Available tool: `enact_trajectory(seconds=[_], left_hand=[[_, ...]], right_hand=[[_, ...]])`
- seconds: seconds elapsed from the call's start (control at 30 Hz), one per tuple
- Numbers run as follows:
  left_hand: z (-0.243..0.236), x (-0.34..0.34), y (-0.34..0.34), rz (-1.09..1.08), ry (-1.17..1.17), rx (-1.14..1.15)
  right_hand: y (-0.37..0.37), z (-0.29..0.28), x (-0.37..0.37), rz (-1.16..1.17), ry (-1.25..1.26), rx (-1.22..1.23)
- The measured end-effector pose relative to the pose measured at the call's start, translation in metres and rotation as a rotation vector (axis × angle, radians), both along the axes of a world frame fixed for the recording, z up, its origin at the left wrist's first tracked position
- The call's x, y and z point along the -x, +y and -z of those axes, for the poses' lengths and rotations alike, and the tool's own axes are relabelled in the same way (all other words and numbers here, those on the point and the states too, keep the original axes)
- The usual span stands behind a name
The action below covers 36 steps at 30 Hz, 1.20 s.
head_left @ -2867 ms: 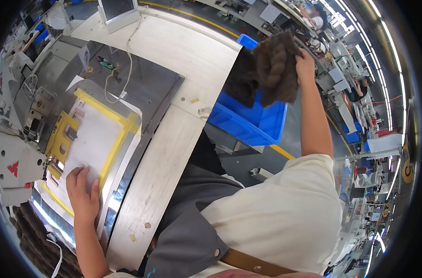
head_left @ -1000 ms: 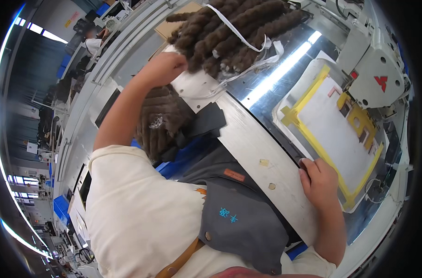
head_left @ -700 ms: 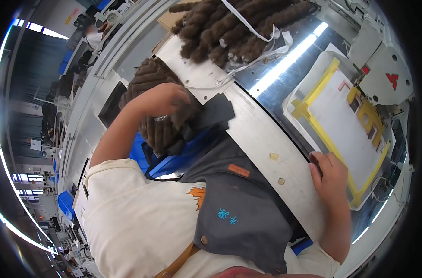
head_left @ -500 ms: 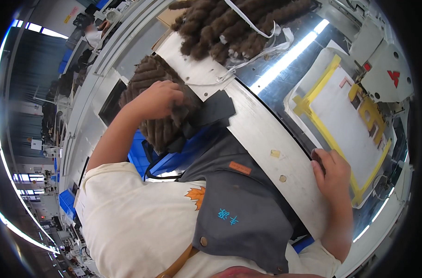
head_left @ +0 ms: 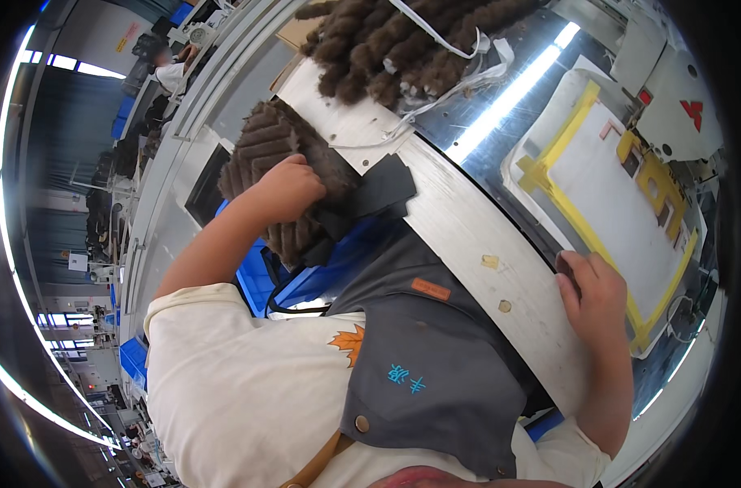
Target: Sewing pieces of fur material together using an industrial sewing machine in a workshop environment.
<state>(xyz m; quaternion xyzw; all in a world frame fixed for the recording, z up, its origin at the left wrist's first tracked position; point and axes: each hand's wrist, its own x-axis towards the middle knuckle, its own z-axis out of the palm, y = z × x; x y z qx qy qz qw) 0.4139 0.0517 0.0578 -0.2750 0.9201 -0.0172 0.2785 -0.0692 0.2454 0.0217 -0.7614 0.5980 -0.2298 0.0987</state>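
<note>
A brown ribbed piece of plush fur (head_left: 261, 146) lies at the table's left end. Black flat strips (head_left: 379, 191) extend from its right side. My left hand (head_left: 293, 189) rests on the fur with its fingers curled in, closed on the pile; the fingertips are hidden. My right hand (head_left: 594, 297) is at the metal table's edge, beside a flat white sewing template (head_left: 602, 191) bordered with yellow tape. Its fingers are bent and the thumb stands apart, with nothing visible between them.
Rolls of brown fur (head_left: 387, 49) with white cords (head_left: 492, 61) lie at the far side. A white sewing machine head (head_left: 671, 106) stands over the template at right. Blue bins (head_left: 261, 272) sit below the fur piece. Another person (head_left: 171, 73) sits far off at upper left.
My left hand has curled its fingers more tightly and turned slightly over the fur piece. My right hand stays by the template. The whole view has shifted a little.
</note>
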Motion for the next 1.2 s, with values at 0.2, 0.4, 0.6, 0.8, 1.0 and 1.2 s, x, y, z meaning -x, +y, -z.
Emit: enact_trajectory(seconds=[0.2,0.4,0.6,0.8,1.0,1.2], left_hand=[[0.006,0.003,-0.010,-0.002,-0.177,-0.110],[0.012,-0.038,-0.034,-0.259,0.057,-0.438],[-0.011,-0.040,-0.039,-0.432,0.212,-0.760],[-0.098,0.034,-0.062,-0.483,0.182,-0.564],[-0.151,0.110,-0.048,-0.094,0.805,-0.400],[-0.148,0.180,-0.028,-0.146,1.407,-0.847]], right_hand=[[0.005,0.000,0.001,0.007,-0.021,0.004],[0.003,0.000,0.000,0.004,-0.026,0.003],[-0.001,0.002,0.003,0.007,-0.035,-0.008],[-0.004,-0.003,0.004,0.015,-0.015,-0.057],[0.001,-0.032,0.004,0.052,-0.358,-0.403],[0.003,-0.058,-0.005,0.147,-0.704,-0.037]])
